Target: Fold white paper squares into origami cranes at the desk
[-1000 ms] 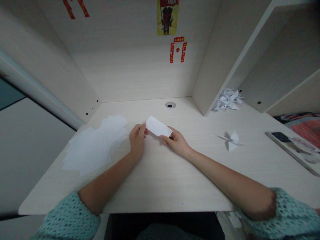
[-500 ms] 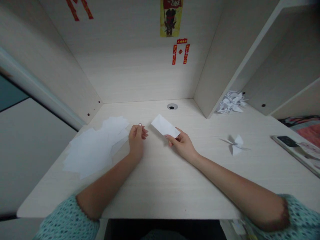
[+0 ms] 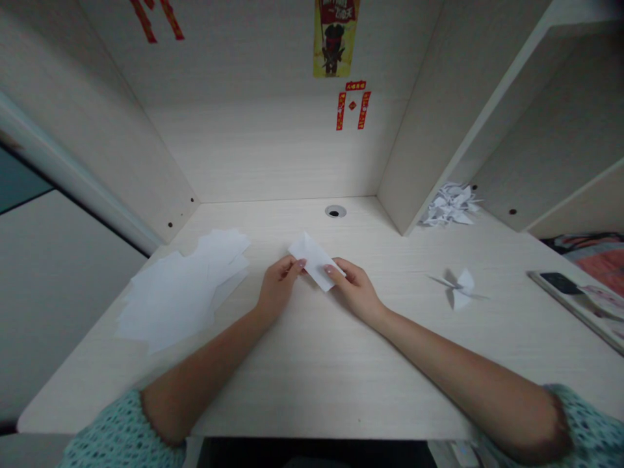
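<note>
A small folded sheet of white paper [image 3: 316,260] is held just above the desk, between both hands. My left hand [image 3: 279,286] pinches its left edge, thumb on top. My right hand [image 3: 358,286] grips its right end, with the thumb lying on the upper face and the fingers behind, partly hidden. To the left lies a spread stack of white paper sheets [image 3: 175,292]. A folded white paper crane [image 3: 461,287] sits on the desk to the right of my right hand.
A heap of folded white paper pieces [image 3: 451,205] lies at the back right beside the upright panel [image 3: 414,143]. A phone [image 3: 575,302] rests at the right, near some cloth [image 3: 604,260]. A round cable hole [image 3: 335,211] is set in the desk [image 3: 302,383].
My left hand has moved right and taken hold of the folded paper's left edge. The paper is tilted a little more steeply, still in my right hand.
</note>
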Tool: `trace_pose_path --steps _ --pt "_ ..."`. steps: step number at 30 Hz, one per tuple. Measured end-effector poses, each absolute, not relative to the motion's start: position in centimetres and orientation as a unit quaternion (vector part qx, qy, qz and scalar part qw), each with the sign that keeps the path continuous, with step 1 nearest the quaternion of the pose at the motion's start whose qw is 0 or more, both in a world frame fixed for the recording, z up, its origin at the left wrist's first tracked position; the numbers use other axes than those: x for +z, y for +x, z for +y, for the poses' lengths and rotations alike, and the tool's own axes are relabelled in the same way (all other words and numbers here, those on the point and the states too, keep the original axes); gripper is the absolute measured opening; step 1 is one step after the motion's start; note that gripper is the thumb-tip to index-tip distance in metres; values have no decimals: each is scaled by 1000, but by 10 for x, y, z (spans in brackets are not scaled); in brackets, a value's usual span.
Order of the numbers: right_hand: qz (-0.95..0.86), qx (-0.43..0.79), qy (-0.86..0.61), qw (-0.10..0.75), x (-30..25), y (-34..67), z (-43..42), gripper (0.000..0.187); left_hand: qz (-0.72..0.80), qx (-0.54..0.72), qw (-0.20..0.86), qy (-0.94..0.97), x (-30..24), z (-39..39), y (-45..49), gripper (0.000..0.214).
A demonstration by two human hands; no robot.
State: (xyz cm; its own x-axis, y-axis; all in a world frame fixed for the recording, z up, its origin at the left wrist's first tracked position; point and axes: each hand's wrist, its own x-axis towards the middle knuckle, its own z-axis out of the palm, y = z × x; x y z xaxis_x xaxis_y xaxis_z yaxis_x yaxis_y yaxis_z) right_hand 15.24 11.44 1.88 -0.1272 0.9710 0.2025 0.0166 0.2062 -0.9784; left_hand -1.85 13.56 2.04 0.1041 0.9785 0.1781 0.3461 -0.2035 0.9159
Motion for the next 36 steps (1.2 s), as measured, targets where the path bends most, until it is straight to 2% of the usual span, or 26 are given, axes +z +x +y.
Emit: trace_pose_path --steps 4,9,23,27,31,36 --pt "-527 514 -411 538 22 156 119 36 525 398 358 662 19 135 -18 32" --pt "-502 570 -395 517 23 157 119 35 555 374 315 673 25 131 -17 30" --pt "-520 495 -455 527 20 154 115 27 526 437 378 624 27 128 -15 27" --pt "-517 470 -480 531 20 154 113 26 511 440 410 615 29 123 -13 36" --pt "-536 490 -437 531 24 152 111 22 455 403 443 659 33 115 -14 50" --pt "-559 534 -336 538 27 149 109 11 413 356 443 711 37 108 -9 90"
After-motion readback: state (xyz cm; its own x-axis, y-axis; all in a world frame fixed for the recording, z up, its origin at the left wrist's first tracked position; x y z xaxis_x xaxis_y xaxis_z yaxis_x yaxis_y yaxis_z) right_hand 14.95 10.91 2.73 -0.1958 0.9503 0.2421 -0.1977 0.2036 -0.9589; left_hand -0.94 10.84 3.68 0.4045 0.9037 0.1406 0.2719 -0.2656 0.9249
